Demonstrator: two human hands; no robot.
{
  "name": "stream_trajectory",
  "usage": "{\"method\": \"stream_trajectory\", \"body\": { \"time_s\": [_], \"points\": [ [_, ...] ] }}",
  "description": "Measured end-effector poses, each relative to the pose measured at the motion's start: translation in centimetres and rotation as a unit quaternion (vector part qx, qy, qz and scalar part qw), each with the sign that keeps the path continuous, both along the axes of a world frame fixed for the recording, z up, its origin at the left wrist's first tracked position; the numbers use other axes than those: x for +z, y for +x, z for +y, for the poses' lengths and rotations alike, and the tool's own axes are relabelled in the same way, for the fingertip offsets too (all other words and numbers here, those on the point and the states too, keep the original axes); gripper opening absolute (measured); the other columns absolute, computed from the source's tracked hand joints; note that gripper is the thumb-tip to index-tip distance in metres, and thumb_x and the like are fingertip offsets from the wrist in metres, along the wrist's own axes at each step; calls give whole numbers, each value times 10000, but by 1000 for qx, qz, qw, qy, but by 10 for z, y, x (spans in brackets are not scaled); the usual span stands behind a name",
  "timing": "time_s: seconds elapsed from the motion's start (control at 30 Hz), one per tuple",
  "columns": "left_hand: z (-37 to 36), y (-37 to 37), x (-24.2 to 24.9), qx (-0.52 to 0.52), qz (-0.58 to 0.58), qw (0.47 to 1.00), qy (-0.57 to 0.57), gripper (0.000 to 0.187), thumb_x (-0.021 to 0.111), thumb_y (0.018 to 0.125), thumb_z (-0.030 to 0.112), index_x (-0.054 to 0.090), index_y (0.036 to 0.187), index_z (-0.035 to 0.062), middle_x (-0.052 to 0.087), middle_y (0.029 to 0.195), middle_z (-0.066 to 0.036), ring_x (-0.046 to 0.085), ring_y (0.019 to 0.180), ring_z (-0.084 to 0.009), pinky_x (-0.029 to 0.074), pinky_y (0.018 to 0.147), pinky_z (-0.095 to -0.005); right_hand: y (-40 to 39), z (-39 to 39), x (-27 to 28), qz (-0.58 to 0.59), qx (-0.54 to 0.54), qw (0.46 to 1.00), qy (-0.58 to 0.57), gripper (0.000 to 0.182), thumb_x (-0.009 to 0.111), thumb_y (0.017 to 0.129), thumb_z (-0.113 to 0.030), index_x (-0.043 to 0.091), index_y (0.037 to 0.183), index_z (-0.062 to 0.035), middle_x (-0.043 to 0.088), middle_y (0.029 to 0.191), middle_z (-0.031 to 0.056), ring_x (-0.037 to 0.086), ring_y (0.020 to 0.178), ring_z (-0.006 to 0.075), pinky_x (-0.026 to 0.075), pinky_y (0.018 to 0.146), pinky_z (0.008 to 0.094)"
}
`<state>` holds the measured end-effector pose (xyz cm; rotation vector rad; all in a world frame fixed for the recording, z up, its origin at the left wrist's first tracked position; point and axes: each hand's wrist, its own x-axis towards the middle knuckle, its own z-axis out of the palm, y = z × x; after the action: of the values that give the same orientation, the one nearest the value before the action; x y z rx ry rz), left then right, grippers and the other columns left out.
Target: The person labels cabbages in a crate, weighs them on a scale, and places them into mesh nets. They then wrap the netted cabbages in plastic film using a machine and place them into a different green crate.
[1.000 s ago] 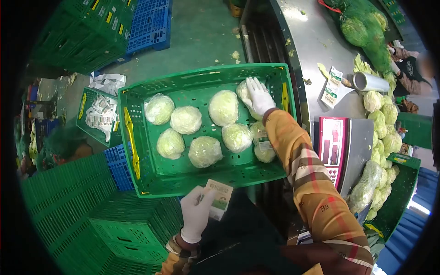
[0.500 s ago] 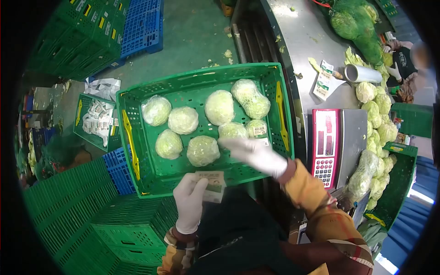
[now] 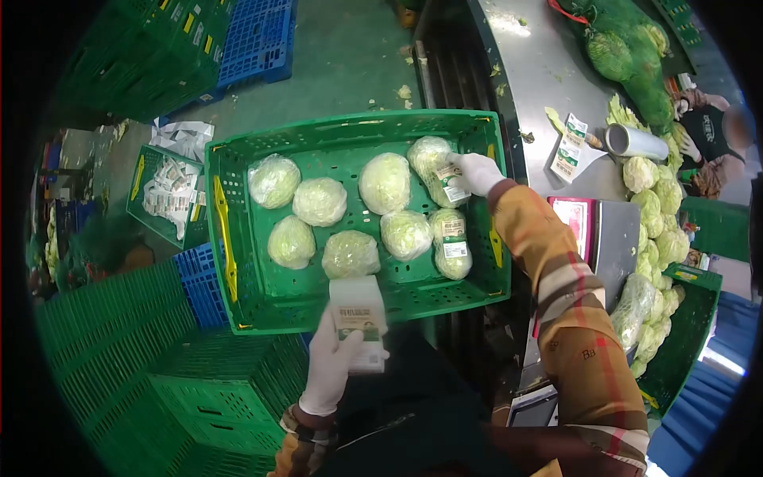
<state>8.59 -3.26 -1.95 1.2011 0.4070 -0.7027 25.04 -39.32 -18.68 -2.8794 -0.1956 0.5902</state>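
The 8 wrapped cabbages lie in the green crate [image 3: 318, 140] at the center of the frame. 6 are round, pale green and white; the other 2, on the crate's right side, are longer. The lower long cabbage [image 3: 451, 262] bears a printed label [image 3: 454, 238] on its upper face. The upper long cabbage [image 3: 429, 159] has another label [image 3: 453, 183] against its right side.

The right hand [image 3: 479, 175], in a white glove, has its fingers narrowly bent at that second label; whether they pinch it or press it flat, I cannot tell. The left hand [image 3: 324, 366], also gloved, is closed around a label stack [image 3: 358, 314] near the crate's lower edge, thumb across the front.

Clear film on the cabbages is wrinkled and shiny. The crate is rigid perforated plastic with yellow handles at its 2 ends. On the smooth metal worktop [image 3: 536, 71], right of the crate, are a red-edged scale [image 3: 616, 238], a cylindrical roll [image 3: 636, 143] and a heap of unwrapped cabbages [image 3: 656, 211]. A green net bag [image 3: 632, 67] sits at the upper right.
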Motion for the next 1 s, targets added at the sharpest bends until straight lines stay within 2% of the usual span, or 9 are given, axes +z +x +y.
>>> {"method": "stream_trajectory", "body": {
  "time_s": [0.13,0.3,0.4,0.57,0.7,0.77,0.8,0.87,1.0],
  "points": [
    [6,1,9,20,-1,998,55,777,460,847,-88,122,1529,63,530,1262,-152,608,1005,-185,536,863,-317,10,-6,-31,25,59,997,-38,432,724,751,-206,580,1146,-108,678,902,168,659,859,356,516,740,452],
    [15,-7,-6,-52,-71,989,120,603,500,866,-63,371,1448,30,573,1221,-129,625,970,-174,523,871,-307,8,-2,-28,-112,-52,986,-111,297,639,801,-139,568,1087,-105,638,908,124,658,801,315,512,705,439],
    [13,-5,1,-73,27,995,68,473,518,898,-37,473,1366,9,617,1162,-123,656,911,-184,535,858,-317,-7,0,-20,-212,16,971,-112,132,534,827,-71,561,957,-69,611,893,100,645,780,267,522,701,409],
    [-6,1,24,-12,-43,998,51,336,546,866,-57,569,1199,-23,656,1026,-99,640,880,-142,520,823,-285,-44,-10,-66,-88,31,993,-75,614,524,838,-71,364,1430,-95,451,1408,170,544,1160,314,476,917,397],
    [-11,2,31,35,-55,997,36,281,567,853,-64,593,1131,-35,671,966,-101,651,882,-143,523,821,-278,-53,28,-21,-166,-36,977,-131,652,637,821,-163,381,1410,-48,406,1437,191,484,1218,379,454,948,429],
    [-5,3,26,-27,-69,995,66,219,586,854,-55,590,1073,-40,679,938,-122,671,865,-168,546,783,-284,-72,69,46,-96,-107,959,245,511,660,865,-174,495,1319,-8,565,1278,189,561,1160,320,447,978,410],
    [-6,4,24,-23,-68,995,69,219,586,854,-55,590,1073,-40,679,938,-122,671,865,-168,546,783,-284,-83,87,75,94,-188,835,508,417,664,879,-176,565,1252,-16,613,1210,185,592,1136,282,446,990,382],
    [-9,7,17,-13,-9,999,42,196,629,874,-17,620,1066,-57,697,980,-124,682,858,-158,551,767,-275,-105,120,143,208,-43,822,528,399,629,907,-138,564,1288,-41,576,1307,152,529,1231,249,413,1032,350],
    [-18,12,27,-41,-131,976,171,79,659,865,25,659,814,-36,692,742,-39,612,701,-46,478,611,-201,-126,144,163,141,-24,822,552,249,642,894,-111,659,1136,-56,614,1257,136,587,1145,204,455,988,335]
  ]
}}
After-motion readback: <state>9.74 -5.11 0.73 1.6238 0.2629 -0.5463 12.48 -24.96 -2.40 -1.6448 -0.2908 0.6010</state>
